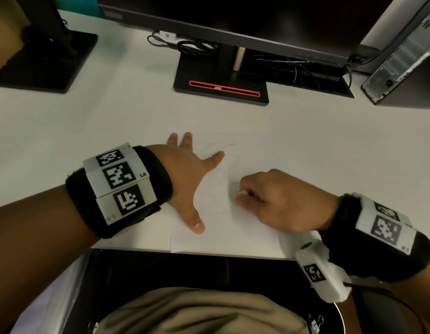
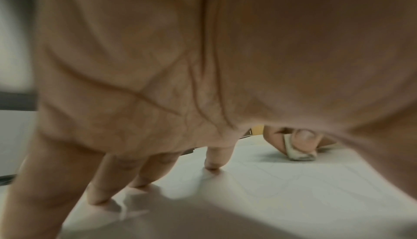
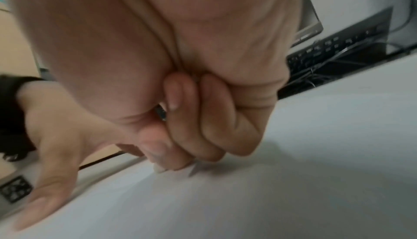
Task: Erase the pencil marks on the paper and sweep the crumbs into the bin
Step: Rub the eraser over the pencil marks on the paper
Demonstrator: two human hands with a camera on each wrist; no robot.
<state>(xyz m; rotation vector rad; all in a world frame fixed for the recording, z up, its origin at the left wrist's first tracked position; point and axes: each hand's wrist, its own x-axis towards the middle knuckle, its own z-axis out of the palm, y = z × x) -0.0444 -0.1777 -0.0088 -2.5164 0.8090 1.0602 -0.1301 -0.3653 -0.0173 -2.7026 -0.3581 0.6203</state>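
A white sheet of paper (image 1: 221,227) lies at the desk's near edge, with faint pencil scribbles (image 1: 221,165) across its upper half. My left hand (image 1: 192,169) lies flat on the sheet's left part, fingers spread, thumb pointing toward me. My right hand (image 1: 269,198) is curled into a fist and pinches a small white eraser (image 1: 241,193) against the paper. In the left wrist view the eraser (image 2: 300,153) sits under the thumb and touches the sheet (image 2: 282,180). In the right wrist view the right hand (image 3: 180,135) has its knuckles down on the paper (image 3: 248,207). No bin is in view.
A monitor stand (image 1: 221,85) with a red stripe sits behind the paper, with cables (image 1: 185,45) beside it. Another black stand (image 1: 48,59) is at the back left. A computer case (image 1: 401,56) leans at the back right. The white desk's edge (image 1: 197,253) runs just below the sheet.
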